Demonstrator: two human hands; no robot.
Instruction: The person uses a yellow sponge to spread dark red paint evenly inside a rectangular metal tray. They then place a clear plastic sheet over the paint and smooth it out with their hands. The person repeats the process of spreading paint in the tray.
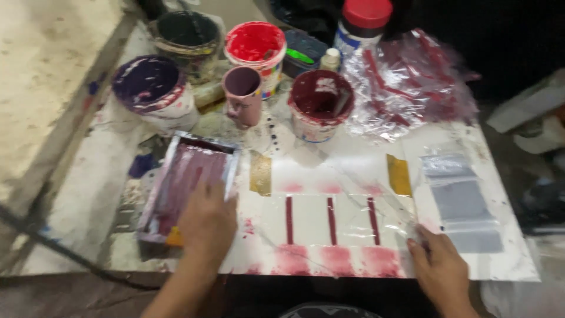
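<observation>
Left hand (207,221) rests palm down, fingers together, on the near end of a framed printing screen (188,185) at the left of the bench (506,259); not gripping, just pressing flat on it. Screen has a pale metal frame, mesh stained purple-maroon, an orange patch at its near corner, and lies slightly skewed. Right hand (441,271) pinches the near right corner of a clear plastic sheet (341,218), fingers closed on the edge. Sheet lies flat at bench centre, just beside the screen, held down by two strips of yellow tape (399,174) at its far corners. It carries three narrow dark-red vertical stripes (331,221), evenly spaced, with blurry pink smears above and below each. Right of the sheet lies a stack of small clear bags (462,200), greyish. Far side of the bench: white tub of purple paint (150,85), dark tub (185,35), tub of red paint (256,47), pink cup (242,94), tub of maroon paint (321,103), red-capped bottle (362,23), crumpled heap of red-striped plastic (412,82). Picture is motion-blurred.
</observation>
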